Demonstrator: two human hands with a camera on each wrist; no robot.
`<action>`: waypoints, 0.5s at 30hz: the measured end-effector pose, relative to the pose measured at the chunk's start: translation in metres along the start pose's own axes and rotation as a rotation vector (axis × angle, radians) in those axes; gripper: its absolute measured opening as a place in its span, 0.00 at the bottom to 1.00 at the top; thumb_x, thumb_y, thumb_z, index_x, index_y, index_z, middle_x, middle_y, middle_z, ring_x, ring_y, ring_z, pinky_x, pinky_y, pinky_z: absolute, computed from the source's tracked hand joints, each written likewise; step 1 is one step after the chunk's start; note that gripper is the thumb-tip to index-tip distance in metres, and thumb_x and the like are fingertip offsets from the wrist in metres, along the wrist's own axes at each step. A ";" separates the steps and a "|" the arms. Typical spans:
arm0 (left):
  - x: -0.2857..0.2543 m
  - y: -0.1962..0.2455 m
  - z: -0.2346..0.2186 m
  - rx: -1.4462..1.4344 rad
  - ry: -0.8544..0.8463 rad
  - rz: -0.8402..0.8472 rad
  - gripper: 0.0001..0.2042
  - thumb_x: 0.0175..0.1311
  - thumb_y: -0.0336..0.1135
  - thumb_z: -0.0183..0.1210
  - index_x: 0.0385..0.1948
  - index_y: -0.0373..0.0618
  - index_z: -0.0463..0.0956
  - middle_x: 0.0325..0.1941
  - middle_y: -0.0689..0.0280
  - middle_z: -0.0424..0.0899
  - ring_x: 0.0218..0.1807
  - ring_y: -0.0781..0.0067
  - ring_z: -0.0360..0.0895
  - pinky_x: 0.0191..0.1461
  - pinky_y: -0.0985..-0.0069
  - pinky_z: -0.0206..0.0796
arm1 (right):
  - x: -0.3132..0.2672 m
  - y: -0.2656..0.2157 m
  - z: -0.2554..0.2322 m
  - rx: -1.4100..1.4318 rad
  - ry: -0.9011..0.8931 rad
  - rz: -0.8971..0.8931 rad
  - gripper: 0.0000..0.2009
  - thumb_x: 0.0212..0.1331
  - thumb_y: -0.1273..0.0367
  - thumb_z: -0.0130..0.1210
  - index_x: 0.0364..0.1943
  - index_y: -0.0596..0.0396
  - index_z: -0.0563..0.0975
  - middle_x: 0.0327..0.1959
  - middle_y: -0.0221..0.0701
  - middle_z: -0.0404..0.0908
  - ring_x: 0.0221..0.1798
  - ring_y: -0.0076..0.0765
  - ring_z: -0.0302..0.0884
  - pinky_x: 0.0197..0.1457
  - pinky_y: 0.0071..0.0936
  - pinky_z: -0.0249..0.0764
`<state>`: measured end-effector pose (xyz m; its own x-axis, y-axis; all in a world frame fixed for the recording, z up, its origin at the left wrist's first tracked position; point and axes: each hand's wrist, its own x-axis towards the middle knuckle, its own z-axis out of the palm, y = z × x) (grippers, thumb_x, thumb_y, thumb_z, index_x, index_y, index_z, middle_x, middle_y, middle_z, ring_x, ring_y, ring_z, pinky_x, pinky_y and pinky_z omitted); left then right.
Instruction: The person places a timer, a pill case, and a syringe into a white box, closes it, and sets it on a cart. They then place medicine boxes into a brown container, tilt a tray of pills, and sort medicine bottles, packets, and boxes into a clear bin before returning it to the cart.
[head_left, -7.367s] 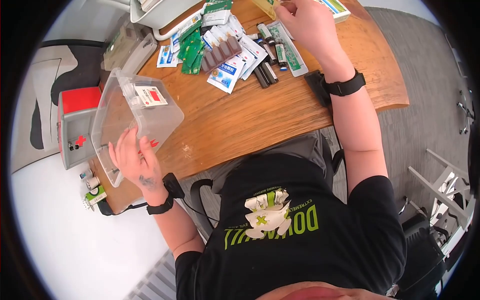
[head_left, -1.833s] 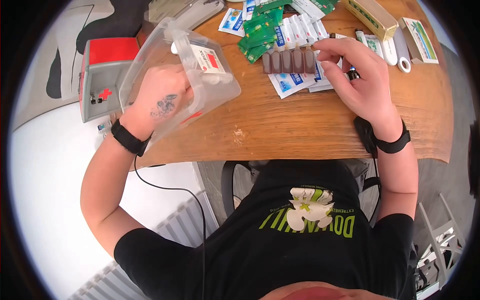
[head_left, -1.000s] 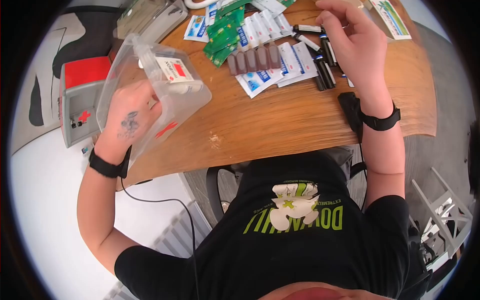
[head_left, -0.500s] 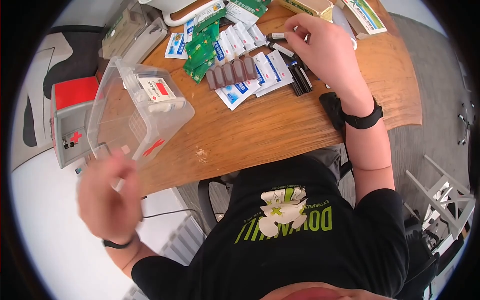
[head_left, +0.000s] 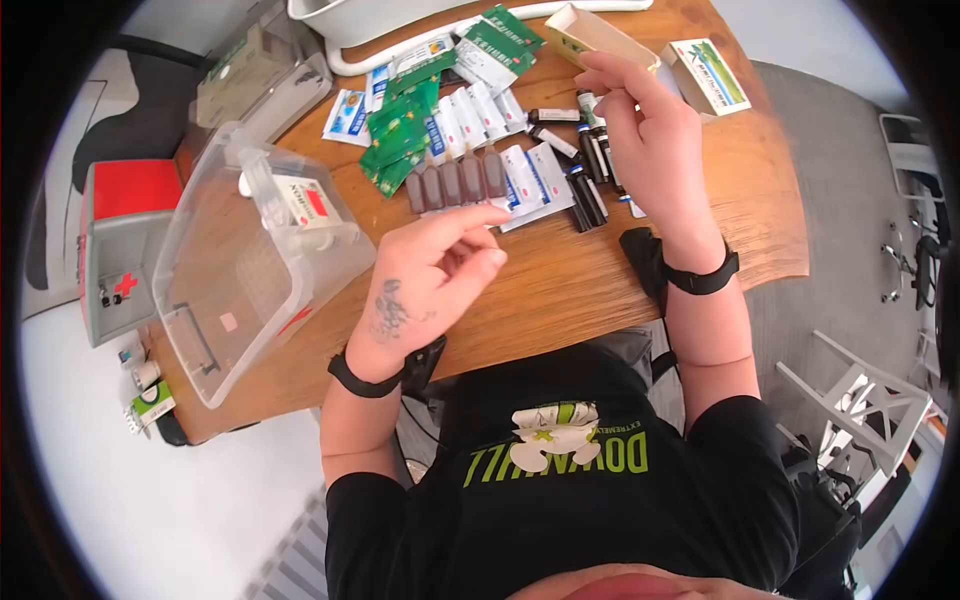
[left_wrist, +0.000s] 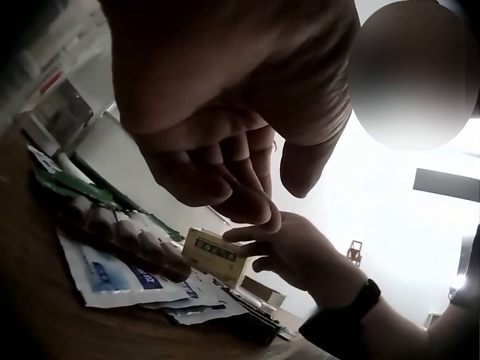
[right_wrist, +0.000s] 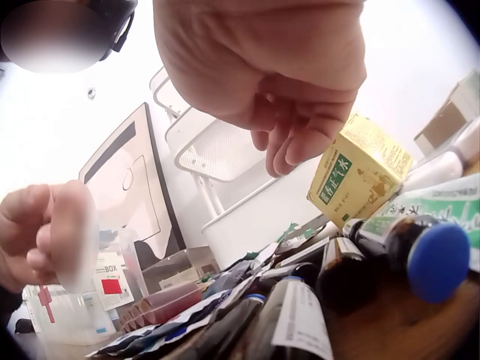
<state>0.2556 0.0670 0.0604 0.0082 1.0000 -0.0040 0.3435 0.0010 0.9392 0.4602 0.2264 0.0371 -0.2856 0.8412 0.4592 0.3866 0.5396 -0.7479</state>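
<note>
My left hand (head_left: 425, 280) hovers over the front of the table, close to a strip of brown plastic ampoules (head_left: 455, 183). Its fingers are loosely bent and hold nothing, as the left wrist view also shows. Beyond the small dark bottles (head_left: 590, 200) my right hand (head_left: 660, 150) hangs in the air, fingers relaxed, nothing between them. A yellow medicine box (right_wrist: 360, 172) lies just past its fingertips. White and blue sachets (head_left: 535, 185) lie partly under the ampoules, with green sachets (head_left: 395, 140) behind. At the left stands a clear plastic box (head_left: 240, 345) containing a white card pack (head_left: 305, 205).
A red and grey first-aid case (head_left: 135, 190) stands at the far left. Another clear container (head_left: 265, 80) is at the back left, beside a white rack (head_left: 360, 25). A white and green carton (head_left: 708, 78) lies at the back right.
My left hand has come out of the clear box, dipped by the table's left edge and swung right to the ampoules. My right hand stays over the bottles. The head view has shifted.
</note>
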 end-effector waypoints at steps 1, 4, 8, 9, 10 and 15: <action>0.002 -0.010 -0.002 -0.025 0.004 -0.017 0.15 0.63 0.22 0.64 0.51 0.41 0.82 0.31 0.71 0.84 0.30 0.87 0.75 0.35 0.84 0.69 | 0.000 0.001 0.000 0.021 0.040 -0.001 0.16 0.67 0.79 0.47 0.54 0.56 0.81 0.42 0.32 0.88 0.38 0.22 0.82 0.41 0.21 0.77; 0.004 -0.033 -0.005 -0.168 0.027 -0.067 0.14 0.63 0.22 0.64 0.51 0.41 0.82 0.32 0.71 0.84 0.31 0.88 0.75 0.36 0.86 0.68 | 0.004 -0.004 -0.003 0.073 0.130 0.026 0.14 0.67 0.81 0.49 0.52 0.59 0.81 0.43 0.29 0.87 0.38 0.16 0.79 0.40 0.15 0.74; -0.004 -0.043 -0.005 -0.200 0.058 -0.078 0.14 0.63 0.21 0.64 0.50 0.41 0.82 0.32 0.71 0.84 0.31 0.87 0.76 0.35 0.86 0.68 | 0.004 0.005 -0.002 0.116 0.263 -0.018 0.12 0.64 0.83 0.50 0.45 0.59 0.82 0.36 0.28 0.85 0.33 0.16 0.76 0.35 0.16 0.71; -0.005 -0.045 -0.005 -0.178 0.069 -0.066 0.14 0.63 0.21 0.64 0.50 0.41 0.83 0.32 0.71 0.84 0.31 0.87 0.76 0.35 0.86 0.68 | 0.005 0.011 -0.004 0.067 0.287 -0.059 0.11 0.63 0.83 0.50 0.42 0.58 0.83 0.33 0.28 0.84 0.31 0.18 0.76 0.33 0.17 0.71; -0.005 -0.047 -0.005 -0.151 0.081 -0.049 0.14 0.63 0.21 0.64 0.50 0.41 0.83 0.32 0.70 0.84 0.31 0.87 0.76 0.35 0.86 0.68 | 0.007 0.015 -0.005 0.023 0.315 -0.106 0.11 0.61 0.83 0.51 0.39 0.57 0.83 0.30 0.28 0.83 0.29 0.20 0.75 0.30 0.19 0.70; -0.004 -0.034 0.000 -0.015 0.134 0.008 0.13 0.62 0.22 0.65 0.48 0.40 0.82 0.29 0.67 0.83 0.26 0.83 0.77 0.30 0.81 0.68 | 0.005 0.005 0.000 -0.077 0.272 -0.057 0.11 0.66 0.84 0.48 0.39 0.62 0.82 0.32 0.26 0.82 0.33 0.16 0.76 0.37 0.15 0.71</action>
<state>0.2433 0.0626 0.0283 -0.1154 0.9921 0.0483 0.3301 -0.0075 0.9439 0.4606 0.2336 0.0358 -0.0668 0.7825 0.6191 0.4448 0.5788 -0.6835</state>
